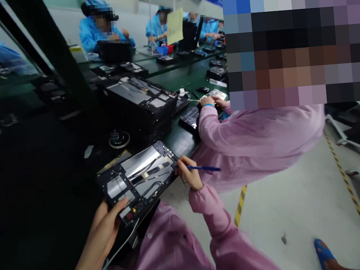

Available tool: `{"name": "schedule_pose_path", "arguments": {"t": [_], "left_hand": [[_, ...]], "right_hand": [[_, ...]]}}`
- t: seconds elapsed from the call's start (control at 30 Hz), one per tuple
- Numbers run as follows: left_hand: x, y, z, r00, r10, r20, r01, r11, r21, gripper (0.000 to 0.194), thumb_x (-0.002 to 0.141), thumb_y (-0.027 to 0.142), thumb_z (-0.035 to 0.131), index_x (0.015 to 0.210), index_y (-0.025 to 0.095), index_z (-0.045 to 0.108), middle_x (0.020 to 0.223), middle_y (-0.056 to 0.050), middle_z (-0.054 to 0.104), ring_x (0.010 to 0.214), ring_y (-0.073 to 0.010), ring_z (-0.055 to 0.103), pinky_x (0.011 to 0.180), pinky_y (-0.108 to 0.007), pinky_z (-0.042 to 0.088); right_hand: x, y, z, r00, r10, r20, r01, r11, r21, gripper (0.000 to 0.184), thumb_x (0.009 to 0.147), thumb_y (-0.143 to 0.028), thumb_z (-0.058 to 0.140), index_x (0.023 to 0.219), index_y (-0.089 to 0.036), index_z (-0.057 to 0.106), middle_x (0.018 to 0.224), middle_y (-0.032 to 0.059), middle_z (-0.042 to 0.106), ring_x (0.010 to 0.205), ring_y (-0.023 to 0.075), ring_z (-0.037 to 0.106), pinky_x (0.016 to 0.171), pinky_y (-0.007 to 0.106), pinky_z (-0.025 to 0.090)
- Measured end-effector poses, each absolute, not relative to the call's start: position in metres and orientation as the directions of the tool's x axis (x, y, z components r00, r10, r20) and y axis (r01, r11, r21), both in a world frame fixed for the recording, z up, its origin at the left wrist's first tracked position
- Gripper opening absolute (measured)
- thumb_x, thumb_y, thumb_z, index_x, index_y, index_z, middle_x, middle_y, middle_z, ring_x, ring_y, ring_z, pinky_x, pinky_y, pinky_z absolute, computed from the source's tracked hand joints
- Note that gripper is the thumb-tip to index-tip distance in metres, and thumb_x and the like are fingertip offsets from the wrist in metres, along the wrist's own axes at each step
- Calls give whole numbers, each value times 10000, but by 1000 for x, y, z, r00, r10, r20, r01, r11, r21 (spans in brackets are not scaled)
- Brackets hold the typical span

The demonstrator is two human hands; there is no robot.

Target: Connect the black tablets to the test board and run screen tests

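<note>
An opened tablet, its silvery panels, black cables and small boards bare, lies tilted at the front edge of the bench. My left hand grips its near left corner, thumb on top and fingers partly hidden beneath. At the tablet's right end, my right hand is closed around a slim blue pen-like tool, whose back end sticks out to the right. The tool's tip is hard to make out against the tablet's edge. A white cord runs from a blue strap at my left wrist.
A tall stack of similar opened tablets stands behind on the green bench. A white-rimmed round object lies left of it. Close on my right sits a co-worker in a pink sleeve. Several people in blue work across the bench.
</note>
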State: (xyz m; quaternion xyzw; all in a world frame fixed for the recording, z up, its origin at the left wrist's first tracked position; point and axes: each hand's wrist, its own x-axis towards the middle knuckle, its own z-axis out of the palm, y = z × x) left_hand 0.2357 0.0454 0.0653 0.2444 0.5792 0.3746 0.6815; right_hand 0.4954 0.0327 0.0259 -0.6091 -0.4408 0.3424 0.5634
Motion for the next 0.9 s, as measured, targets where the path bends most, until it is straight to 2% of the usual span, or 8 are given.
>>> {"name": "schedule_pose_path", "arguments": {"t": [0.27,0.53,0.67,0.73,0.83,0.9], "left_hand": [[230,45,54,47,788,-614,-247,604,757,498,736,220,761,1214,217,622,1153,-68,711,1080,-241,663,935,-323,537],[229,44,57,18,767,-641,-240,626,742,489,730,218,767,1200,227,632,1123,-53,722,1087,-237,659,958,-327,528],[229,44,58,14,759,-651,-229,637,737,487,736,186,747,1207,224,631,1171,-69,704,1094,-253,656,933,-345,546],[230,45,58,26,758,-652,-232,639,734,494,736,197,749,1213,231,627,1179,-69,701,1098,-256,654,916,-346,555],[232,46,61,19,756,-654,-254,637,728,497,735,185,740,1216,238,625,1178,-63,701,1110,-250,649,918,-329,551],[228,45,61,10,745,-667,-258,646,718,485,733,171,726,1204,231,630,1187,-72,696,1111,-259,648,913,-332,553]], "right_hand": [[514,55,27,237,968,87,329,4,-944,409,919,-481,460,607,-216,465,434,-45,497,375,77,406,402,204,289],[516,56,29,191,975,115,451,17,-892,442,916,-506,467,586,-213,468,433,-49,483,411,86,437,439,209,307],[517,58,29,173,981,83,418,3,-909,447,909,-516,474,582,-211,478,431,-48,481,402,82,426,425,210,299],[518,54,29,228,972,63,332,-17,-943,434,907,-508,485,590,-212,472,427,-53,476,383,79,414,410,212,293],[518,40,29,443,891,96,177,18,-984,394,914,-477,493,624,-212,479,431,-62,457,374,83,412,394,218,284],[517,23,28,575,807,132,132,68,-989,373,922,-449,494,638,-208,482,447,-63,455,387,84,421,399,218,289]]}}
